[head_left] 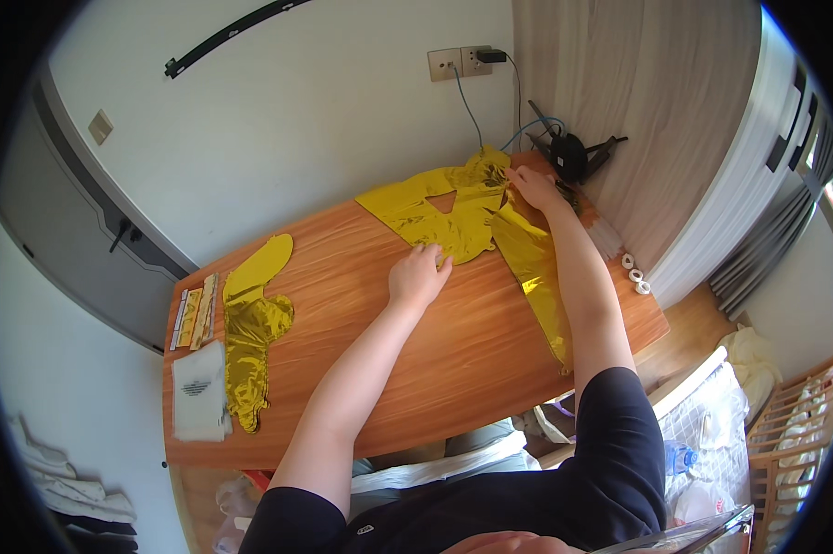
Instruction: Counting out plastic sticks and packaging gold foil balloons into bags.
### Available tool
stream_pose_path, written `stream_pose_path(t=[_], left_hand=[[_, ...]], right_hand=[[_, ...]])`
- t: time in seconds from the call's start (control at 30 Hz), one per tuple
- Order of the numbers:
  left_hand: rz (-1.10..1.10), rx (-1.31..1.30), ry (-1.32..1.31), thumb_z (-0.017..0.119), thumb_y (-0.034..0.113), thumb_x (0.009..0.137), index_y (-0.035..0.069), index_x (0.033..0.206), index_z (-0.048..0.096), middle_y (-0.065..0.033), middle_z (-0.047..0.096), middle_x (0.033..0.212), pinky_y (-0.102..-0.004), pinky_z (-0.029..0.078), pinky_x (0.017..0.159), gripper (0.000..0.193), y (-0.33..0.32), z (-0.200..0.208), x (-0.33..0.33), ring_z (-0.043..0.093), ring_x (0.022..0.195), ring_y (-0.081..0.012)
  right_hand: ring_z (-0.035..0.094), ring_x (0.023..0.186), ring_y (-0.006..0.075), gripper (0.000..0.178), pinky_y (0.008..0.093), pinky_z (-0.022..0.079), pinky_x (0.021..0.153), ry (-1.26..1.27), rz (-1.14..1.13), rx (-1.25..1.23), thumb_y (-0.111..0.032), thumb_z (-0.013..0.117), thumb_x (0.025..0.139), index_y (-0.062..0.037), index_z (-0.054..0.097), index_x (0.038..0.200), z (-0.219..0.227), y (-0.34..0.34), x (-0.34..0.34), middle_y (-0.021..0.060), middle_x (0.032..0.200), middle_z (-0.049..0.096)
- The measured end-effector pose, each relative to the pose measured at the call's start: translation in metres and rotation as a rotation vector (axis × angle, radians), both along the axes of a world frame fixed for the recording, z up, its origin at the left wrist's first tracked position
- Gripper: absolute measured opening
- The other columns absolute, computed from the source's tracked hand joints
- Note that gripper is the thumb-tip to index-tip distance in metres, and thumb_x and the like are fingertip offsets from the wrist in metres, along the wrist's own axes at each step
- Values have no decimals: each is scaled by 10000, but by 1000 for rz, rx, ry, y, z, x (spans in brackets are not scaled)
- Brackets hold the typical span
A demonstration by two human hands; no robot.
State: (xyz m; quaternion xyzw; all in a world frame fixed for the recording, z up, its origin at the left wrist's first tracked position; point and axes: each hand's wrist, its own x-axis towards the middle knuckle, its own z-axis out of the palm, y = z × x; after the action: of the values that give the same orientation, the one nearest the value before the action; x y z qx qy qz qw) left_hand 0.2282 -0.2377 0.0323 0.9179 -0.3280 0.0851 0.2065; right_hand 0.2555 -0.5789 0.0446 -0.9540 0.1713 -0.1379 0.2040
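A flat gold foil balloon (398, 208) with a triangular opening lies across the back of the wooden table (379, 342). At its near edge, my left hand (418, 277) rests with bent fingers touching the foil, the thumb standing apart. My right hand (533, 187) reaches to the back right and pinches the crumpled foil at the balloon's right end. A long gold foil strip (534, 277) runs from there toward me beside my right forearm. Whether it belongs to the same balloon cannot be told. Another gold foil balloon (247, 337) lies, creased, on the left of the table.
Clear plastic bags (200, 392) and small gold and white packets (195, 314) lie at the left edge. A black router (571, 157) with cables stands in the back right corner. White tape rolls (633, 274) sit along the right edge. A wall closes off the far side.
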Motion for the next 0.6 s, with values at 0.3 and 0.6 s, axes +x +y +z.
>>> stream_pose_path(t=[0.3,0.6], left_hand=[[51,-44,-85,632,423,914,138,1193,671,-91,589,1348,-394,582,743,401,5,-9,3,710,942,-277],[27,7,-49,590,434,922,165,1248,670,-80,624,1355,-388,584,791,430,6,-8,4,705,1015,-260]], right_hand=[[609,1167,318,662,468,398,1018,28,51,-67,-575,324,1021,-52,692,1193,16,19,-6,169,1221,676],[668,1051,334,565,366,490,906,-260,58,242,-502,502,998,15,678,1145,44,11,-14,193,1107,710]])
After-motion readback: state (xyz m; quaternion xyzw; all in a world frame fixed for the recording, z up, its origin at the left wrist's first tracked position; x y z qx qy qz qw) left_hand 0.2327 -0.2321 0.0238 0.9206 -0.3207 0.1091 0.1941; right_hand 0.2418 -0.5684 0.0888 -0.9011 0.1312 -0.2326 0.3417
